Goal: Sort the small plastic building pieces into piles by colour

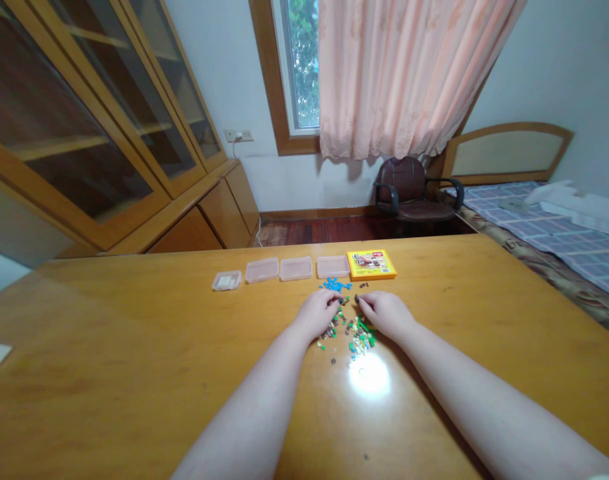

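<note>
Small bricks lie in a loose mixed pile of green, brown and pale pieces on the worktop, nearer the person than the yellow box and slightly to its left.

Hand state:
- Left hand: knuckles up, fingers curled down onto the left edge of the pile. Whether it grips a piece cannot be told.
- Right hand: knuckles up, fingertips drawn narrow at the far edge of the pile. A dark speck sits at the fingertips, but a grip on it cannot be confirmed.

Progress, as judged from the layout:
- Done: a blue cluster stands apart from the pile, just in front of the yellow box and to its left. A few dark pieces lie separately, directly in front of the box.
- Left: the bulk of the pile is unsorted, with colours intermixed.

Surroundings:
- Three clear boxes stand in a row immediately left of the yellow box. A smaller clear box ends the row farther left, with something pale inside.
- A dark chair stands beyond the yellow box, past the worktop edge.
- A bed lies to the box's right and a glass-fronted cabinet far to its left.
</note>
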A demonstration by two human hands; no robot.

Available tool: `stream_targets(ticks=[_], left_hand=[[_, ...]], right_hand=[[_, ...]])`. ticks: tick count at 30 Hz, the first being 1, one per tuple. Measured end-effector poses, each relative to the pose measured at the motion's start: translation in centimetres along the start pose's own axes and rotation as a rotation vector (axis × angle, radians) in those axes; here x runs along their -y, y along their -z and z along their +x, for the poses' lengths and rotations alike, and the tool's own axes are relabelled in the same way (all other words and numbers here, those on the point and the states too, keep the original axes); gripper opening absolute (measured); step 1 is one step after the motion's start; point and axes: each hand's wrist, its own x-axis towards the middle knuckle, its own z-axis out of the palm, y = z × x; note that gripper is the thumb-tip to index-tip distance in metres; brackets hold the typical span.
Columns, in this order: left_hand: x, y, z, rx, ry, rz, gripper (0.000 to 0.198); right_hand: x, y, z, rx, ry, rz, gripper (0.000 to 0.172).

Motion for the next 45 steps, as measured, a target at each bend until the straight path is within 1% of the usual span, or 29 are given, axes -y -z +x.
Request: stream_targets(ticks=[5,9,14,20,28,36,45], left_hand=[[-0.05,0.04,-0.02,-0.007,-0.017,0.005,0.026],[-0.2,0.11,-0.05,-0.005,-0.002,0.006,0.026],[-0.29,0.08,0.0,-0.006,0.001,0.004,0.026],[-0.06,-0.11,0.08,-0.01,0.003,0.001,0.026],[0.21,-0.29,0.1,-0.014,-0.017,-0.016,0.026],[0.01,-0.16,0.09,-0.024,-0.018,0.009,0.026],[0.08,-0.19,0.05,-0.022,0.0,0.003,0.026]], right_hand=[[0.16,0.11,-0.02,-0.005,-0.026,0.01,0.041],[0.21,0.02,-0.07,-0.001,-0.022,0.016,0.041],[0.03,-0.39,0.0,0.013,-0.045,0.039,0.035],[-0.02,-0.69,0.11,0.037,-0.047,0.021,0.038],[0.01,-0.72,0.09,0.032,-0.036,0.015,0.038],[0.21,-0.54,0.11,0.034,-0.04,0.013,0.038],[0.22,-0.64,0.23,0.024,-0.098,0.015,0.038]])
